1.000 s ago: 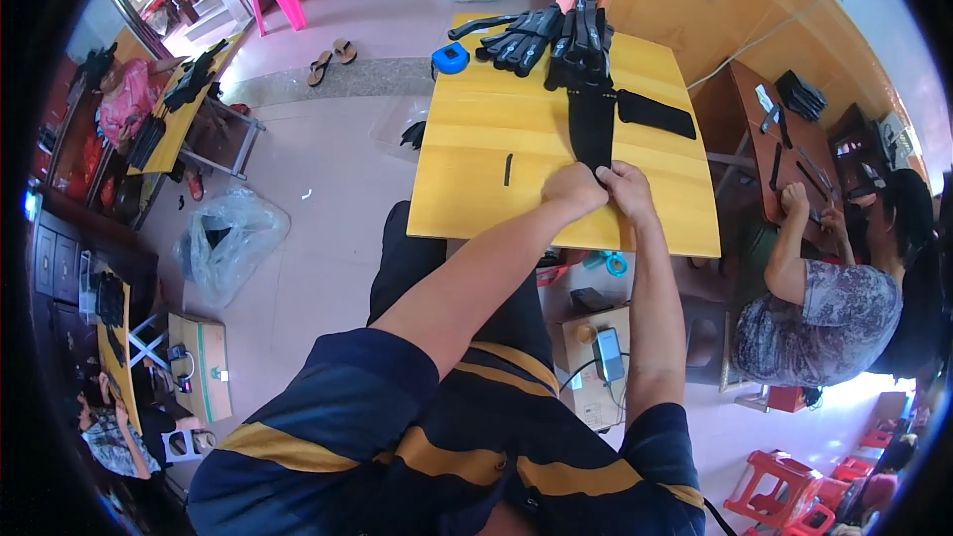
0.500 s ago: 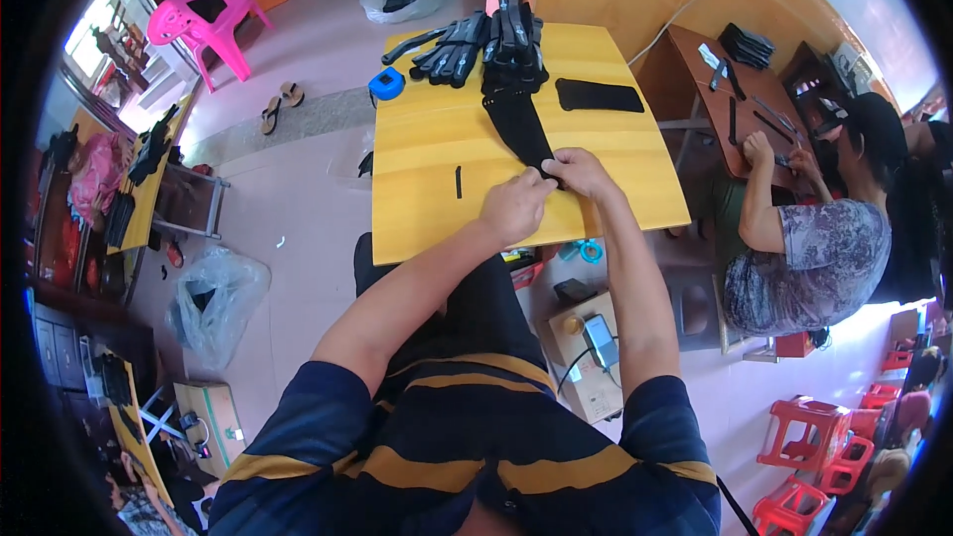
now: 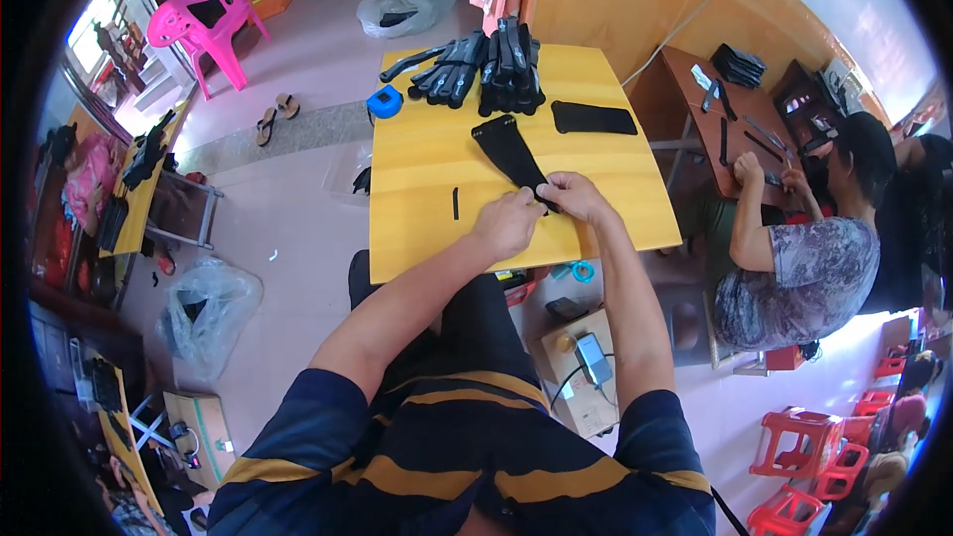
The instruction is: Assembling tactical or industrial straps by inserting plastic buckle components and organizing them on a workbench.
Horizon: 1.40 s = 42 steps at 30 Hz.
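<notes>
Head view. Left hand point(image 3: 508, 223) and right hand point(image 3: 576, 195) close together near front edge of yellow wooden table point(image 3: 427, 169), both pinched on near end of long black tapered strip point(image 3: 511, 154); flat, matte, widening toward table middle. Pile of black strips point(image 3: 476, 65) heaped along back edge. Flat black rectangular piece point(image 3: 593, 118) toward back right corner. Blue tape roll point(image 3: 384, 101) at back left corner. Small thin black sliver point(image 3: 456, 202) near left edge. Clear plastic bag point(image 3: 208, 313) on floor left, dark contents, kind unclear.

A pink plastic chair point(image 3: 204, 28) (far left), 1 blue tape roll point(image 3: 384, 101), red stools point(image 3: 809, 457).
</notes>
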Each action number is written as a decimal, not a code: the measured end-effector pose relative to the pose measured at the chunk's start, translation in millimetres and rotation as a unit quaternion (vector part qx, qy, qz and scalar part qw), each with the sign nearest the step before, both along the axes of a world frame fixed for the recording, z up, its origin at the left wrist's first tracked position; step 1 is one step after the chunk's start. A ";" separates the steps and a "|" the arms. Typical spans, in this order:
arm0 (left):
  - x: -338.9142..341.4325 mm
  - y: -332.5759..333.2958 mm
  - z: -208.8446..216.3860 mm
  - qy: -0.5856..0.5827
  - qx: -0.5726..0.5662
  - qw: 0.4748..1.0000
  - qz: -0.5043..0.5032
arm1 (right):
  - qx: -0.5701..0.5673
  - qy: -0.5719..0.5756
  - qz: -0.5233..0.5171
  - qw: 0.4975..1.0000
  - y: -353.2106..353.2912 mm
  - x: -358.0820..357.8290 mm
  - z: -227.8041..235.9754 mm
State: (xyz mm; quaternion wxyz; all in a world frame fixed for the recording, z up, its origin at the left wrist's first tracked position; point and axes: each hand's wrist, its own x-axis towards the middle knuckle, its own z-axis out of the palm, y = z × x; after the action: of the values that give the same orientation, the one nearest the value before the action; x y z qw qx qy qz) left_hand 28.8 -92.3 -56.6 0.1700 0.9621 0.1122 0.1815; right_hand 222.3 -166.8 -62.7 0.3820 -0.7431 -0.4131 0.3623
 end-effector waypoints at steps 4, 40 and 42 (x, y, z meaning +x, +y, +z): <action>1.9 -0.5 7.5 0.084 0.005 0.996 -0.007 | 0.044 -0.074 0.014 0.996 -5.7 -11.2 2.6; -57.4 7.2 26.7 -0.206 -0.616 0.759 0.050 | 0.052 0.142 -0.025 0.988 -55.2 -118.2 57.6; -60.8 5.4 27.0 -0.228 -0.558 0.797 0.039 | -0.027 0.144 -0.020 0.989 -47.1 -112.7 64.7</action>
State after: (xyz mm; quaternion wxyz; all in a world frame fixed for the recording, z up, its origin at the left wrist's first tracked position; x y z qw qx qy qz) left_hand -32.0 -86.8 -29.7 0.6907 0.6262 0.1896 0.3081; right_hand 109.7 -213.9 2.1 0.4242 -0.7014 -0.3289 0.4689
